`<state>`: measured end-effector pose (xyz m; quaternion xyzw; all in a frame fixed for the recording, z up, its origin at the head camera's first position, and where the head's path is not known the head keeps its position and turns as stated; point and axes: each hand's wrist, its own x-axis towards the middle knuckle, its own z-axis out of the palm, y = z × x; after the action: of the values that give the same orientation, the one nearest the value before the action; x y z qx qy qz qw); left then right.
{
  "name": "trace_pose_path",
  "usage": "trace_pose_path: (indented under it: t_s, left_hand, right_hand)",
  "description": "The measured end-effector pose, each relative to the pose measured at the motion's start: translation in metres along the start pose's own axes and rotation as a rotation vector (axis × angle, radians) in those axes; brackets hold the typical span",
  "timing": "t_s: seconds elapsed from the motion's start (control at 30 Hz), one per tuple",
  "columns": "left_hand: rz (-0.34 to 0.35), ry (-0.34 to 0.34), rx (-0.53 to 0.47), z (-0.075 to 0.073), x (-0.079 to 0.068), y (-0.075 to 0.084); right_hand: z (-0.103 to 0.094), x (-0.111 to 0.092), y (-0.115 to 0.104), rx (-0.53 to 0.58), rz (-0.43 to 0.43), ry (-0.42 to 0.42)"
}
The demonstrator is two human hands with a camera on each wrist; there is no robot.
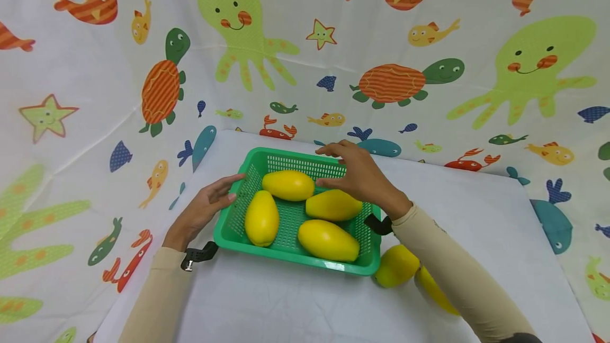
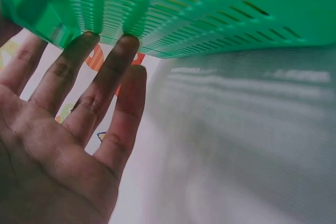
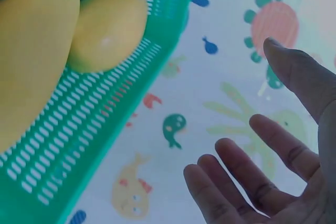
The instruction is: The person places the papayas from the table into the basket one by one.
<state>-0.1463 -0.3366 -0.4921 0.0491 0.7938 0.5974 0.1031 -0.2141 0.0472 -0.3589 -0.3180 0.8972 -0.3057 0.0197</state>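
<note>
A green slotted plastic basket [image 1: 290, 264] stands on the white cloth and holds several smooth yellow fruits, mango-like in shape. One fruit [image 1: 262, 218] lies near the left wall, another [image 1: 288, 185] at the back, and a third [image 1: 329, 241] toward the front right. My left hand [image 1: 207, 208] is at the basket's left side; its fingers [image 2: 113, 69] extend up to the slotted wall in the left wrist view. Above the back right part of the basket hovers my right hand [image 1: 357, 171], thumb and fingers spread and holding nothing, over a fruit [image 1: 333, 205].
Two more yellow objects lie outside the basket at its front right corner: a rounded fruit [image 1: 397, 266], and a yellow piece [image 1: 436, 290] partly hidden by the right sleeve [image 1: 457, 274]. A cloth [image 1: 305, 57] printed with sea animals hangs behind and at the left.
</note>
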Motion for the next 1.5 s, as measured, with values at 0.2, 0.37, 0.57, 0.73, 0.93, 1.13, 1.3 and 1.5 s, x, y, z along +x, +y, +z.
trace_pose_path:
  t_s: [0.2,0.37,0.57,0.73,0.93,1.13,1.3,1.5]
  left_hand:
    - [-0.001,-0.004,-0.002,0.0,0.0,0.0]
    - [-0.003,-0.007,0.0,0.0,0.0,0.0]
    - [0.005,-0.012,0.002,0.0,0.0,0.001]
    - [0.008,-0.012,0.004,-0.001,-0.001,0.0]
    - [0.004,-0.012,0.011,-0.001,-0.001,-0.001]
    - [0.002,-0.014,0.005,-0.001,-0.002,0.0]
    - [-0.007,-0.012,0.005,0.001,-0.001,0.0]
    - [-0.01,-0.008,0.019,-0.001,-0.002,-0.001]
  right_hand:
    - [-0.017,-0.024,0.006,0.02,0.024,0.075]
    - [-0.028,-0.043,0.01,-0.008,0.039,0.141]
    - [-0.037,-0.067,0.02,-0.047,0.042,0.208]
    - [-0.039,-0.087,0.029,-0.073,0.104,0.235]
    - [-0.038,-0.111,0.037,-0.081,0.154,0.243]
    - [-0.026,-0.131,0.045,-0.07,0.208,0.219]
    - [-0.013,-0.144,0.05,-0.038,0.227,0.195]
    - [0.003,-0.156,0.053,-0.037,0.261,0.198]
